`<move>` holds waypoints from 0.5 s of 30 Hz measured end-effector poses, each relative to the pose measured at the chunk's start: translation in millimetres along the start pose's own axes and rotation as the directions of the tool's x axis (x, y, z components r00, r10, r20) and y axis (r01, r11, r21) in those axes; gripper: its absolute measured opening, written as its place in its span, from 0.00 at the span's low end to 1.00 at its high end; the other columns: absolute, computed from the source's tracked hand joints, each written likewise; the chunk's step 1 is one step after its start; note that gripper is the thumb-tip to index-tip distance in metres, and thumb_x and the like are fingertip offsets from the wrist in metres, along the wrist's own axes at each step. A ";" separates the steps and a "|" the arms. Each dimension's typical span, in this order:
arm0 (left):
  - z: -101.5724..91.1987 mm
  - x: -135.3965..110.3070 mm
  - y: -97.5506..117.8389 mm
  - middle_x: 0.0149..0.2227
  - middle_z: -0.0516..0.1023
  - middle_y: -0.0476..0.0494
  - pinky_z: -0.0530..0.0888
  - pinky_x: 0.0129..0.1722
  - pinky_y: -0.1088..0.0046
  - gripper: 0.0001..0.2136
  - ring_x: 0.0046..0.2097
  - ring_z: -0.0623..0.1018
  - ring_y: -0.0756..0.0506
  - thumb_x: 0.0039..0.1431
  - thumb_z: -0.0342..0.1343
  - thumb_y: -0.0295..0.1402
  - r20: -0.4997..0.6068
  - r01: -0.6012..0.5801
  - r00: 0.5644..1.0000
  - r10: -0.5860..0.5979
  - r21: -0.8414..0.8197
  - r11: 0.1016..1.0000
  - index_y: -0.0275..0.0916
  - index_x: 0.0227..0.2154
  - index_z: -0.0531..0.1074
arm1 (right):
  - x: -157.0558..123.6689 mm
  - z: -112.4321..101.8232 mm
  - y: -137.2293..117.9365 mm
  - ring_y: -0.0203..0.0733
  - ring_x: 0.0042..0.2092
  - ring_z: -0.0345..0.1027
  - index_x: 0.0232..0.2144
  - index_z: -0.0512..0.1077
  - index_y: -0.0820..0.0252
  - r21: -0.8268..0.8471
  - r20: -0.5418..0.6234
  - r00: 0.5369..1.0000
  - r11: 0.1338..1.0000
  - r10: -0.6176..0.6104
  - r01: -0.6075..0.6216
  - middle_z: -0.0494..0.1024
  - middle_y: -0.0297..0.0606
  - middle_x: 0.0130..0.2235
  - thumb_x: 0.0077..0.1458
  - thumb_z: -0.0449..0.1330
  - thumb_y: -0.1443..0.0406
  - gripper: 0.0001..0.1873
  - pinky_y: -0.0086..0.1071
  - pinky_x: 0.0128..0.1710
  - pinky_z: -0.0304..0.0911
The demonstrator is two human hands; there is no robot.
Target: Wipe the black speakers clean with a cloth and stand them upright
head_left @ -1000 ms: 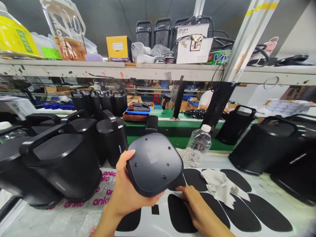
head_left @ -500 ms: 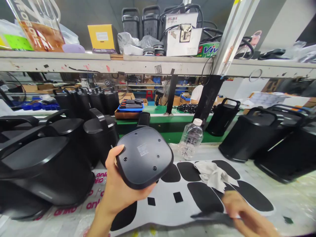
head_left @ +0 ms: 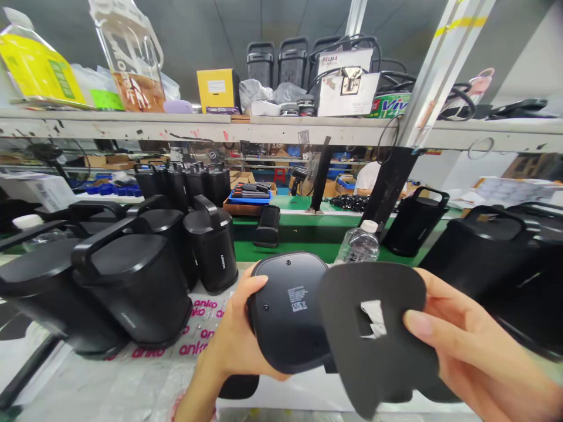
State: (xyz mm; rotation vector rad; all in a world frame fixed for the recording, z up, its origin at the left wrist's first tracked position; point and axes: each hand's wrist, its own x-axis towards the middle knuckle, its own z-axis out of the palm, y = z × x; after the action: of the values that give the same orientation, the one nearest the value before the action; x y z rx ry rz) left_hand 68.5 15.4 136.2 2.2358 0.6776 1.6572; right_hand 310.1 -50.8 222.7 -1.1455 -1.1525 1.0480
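Note:
My left hand (head_left: 229,343) is wrapped around a black speaker (head_left: 285,334), its screwed bottom with a printed label turned toward me. Between my right thumb and fingers is a thin dark rounded pad (head_left: 382,357), my right hand (head_left: 461,334) gripping its right edge. A square hole sits in the middle of the pad, with something white and crumpled showing there. The pad overlaps the right part of the speaker's bottom in view; I cannot tell whether they touch. Below both, a white sheet (head_left: 290,391) with black pads is partly hidden.
Several black handled speakers (head_left: 145,287) crowd the left side, and more (head_left: 477,252) stand at right. A clear bottle (head_left: 358,245) stands behind the pad. Past it runs a green surface (head_left: 299,234) with a blue tray (head_left: 250,193). A loaded shelf (head_left: 264,128) crosses above.
My right hand has come up from the sheet at lower right, bringing the dark pad over to the speaker. The speaker sits slightly further right and lower in view; the camera view has shifted.

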 end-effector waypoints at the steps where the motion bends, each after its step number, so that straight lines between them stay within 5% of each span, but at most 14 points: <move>1: -0.2 -1.5 -1.1 0.61 0.59 0.35 0.71 0.51 0.40 0.67 0.58 0.69 0.23 0.12 0.76 0.28 0.000 0.018 1.000 -0.018 0.024 1.000 0.58 0.61 0.46 | 3.2 3.7 -0.9 0.34 0.22 0.62 0.24 0.65 0.56 0.046 0.058 0.997 0.997 0.052 -0.054 0.68 0.32 0.26 0.41 0.72 0.54 0.20 0.25 0.17 0.61; 6: -0.1 -3.4 0.1 0.58 0.67 0.32 0.76 0.42 0.38 0.73 0.50 0.76 0.21 0.11 0.77 0.36 0.026 0.104 0.994 -0.108 0.121 0.987 0.59 0.65 0.37 | 10.0 13.6 -1.8 0.31 0.24 0.62 0.23 0.66 0.57 0.085 0.110 0.994 0.996 -0.019 0.010 0.68 0.29 0.27 0.41 0.73 0.59 0.19 0.22 0.19 0.64; 15: 1.2 -3.1 1.0 0.58 0.69 0.34 0.75 0.44 0.38 0.70 0.50 0.77 0.23 0.15 0.77 0.37 0.052 0.126 0.991 -0.126 0.010 0.992 0.60 0.64 0.39 | -1.2 36.6 -10.1 0.29 0.22 0.62 0.21 0.66 0.58 0.118 -0.006 1.000 0.993 -0.026 0.027 0.69 0.29 0.25 0.38 0.74 0.60 0.20 0.19 0.17 0.61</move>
State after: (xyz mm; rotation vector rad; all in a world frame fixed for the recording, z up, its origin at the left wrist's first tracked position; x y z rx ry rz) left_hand 69.2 13.0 133.8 2.1846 0.7947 1.5330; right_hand 273.9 -49.0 234.1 -1.0364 -1.0850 1.0782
